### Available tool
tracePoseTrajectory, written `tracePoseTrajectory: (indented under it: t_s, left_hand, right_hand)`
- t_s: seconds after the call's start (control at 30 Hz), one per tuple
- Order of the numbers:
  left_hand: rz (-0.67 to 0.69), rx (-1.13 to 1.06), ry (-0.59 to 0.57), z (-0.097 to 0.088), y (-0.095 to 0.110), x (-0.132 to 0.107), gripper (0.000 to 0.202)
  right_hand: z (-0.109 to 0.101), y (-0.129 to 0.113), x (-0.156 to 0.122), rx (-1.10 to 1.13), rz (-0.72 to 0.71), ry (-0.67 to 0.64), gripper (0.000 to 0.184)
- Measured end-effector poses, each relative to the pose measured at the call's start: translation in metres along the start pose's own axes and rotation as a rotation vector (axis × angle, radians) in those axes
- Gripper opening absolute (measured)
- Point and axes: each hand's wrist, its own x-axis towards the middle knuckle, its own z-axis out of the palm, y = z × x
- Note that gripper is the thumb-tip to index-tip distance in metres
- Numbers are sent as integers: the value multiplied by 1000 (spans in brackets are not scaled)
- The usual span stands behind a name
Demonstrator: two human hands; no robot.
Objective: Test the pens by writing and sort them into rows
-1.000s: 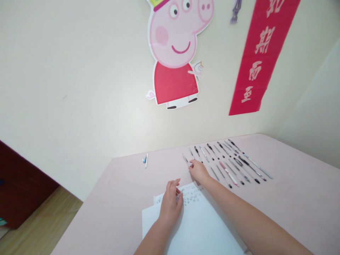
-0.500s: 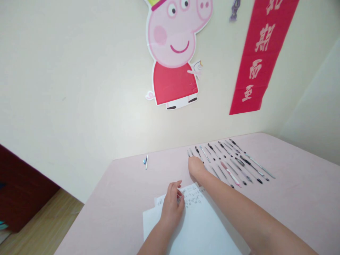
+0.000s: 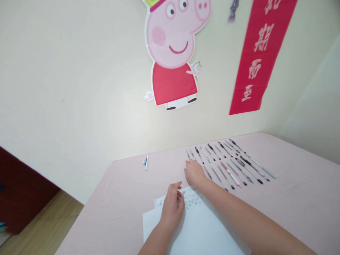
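My left hand rests on the sheets of paper, its fingers loosely bent and apart, with nothing clearly held. Handwriting covers part of the upper sheet near its fingertips. My right hand hovers over or touches the pink table just left of the laid-out pens, its fingers partly spread and nothing visible in them. Close to its fingertips lie two thin pens. Beside them is a black-capped pen. The hand and wrist hide part of the table and paper top.
Two rows of pens stretch to the right, among them a pink pen and black pens. A white pen with a small blue item lies at the far left of the table. The wall stands behind.
My right hand has drawn back slightly left and toward me from the pens, uncovering more of the lower row. Its fingers now show. The left hand stays nearly still.
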Motion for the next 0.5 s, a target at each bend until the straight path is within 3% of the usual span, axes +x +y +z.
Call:
tracePoseTrajectory:
  t_s: [0.1,0.2,0.33,0.5]
  left_hand:
    - [11,11,3,0,1,0,55]
    - [7,15,19,-1,3,0,53]
    - [-13,43,26,-2,4,1,52]
    - [-64,95,-4,-2,3,1,50]
  right_hand:
    - [-5,-10,-32,92,-162,25,20]
    - [-11,-13,-60,173,-226,38,16]
    - [-16,-3,-77,220,-208,40,12]
    - [-6,15,-78,285,-151,67,13]
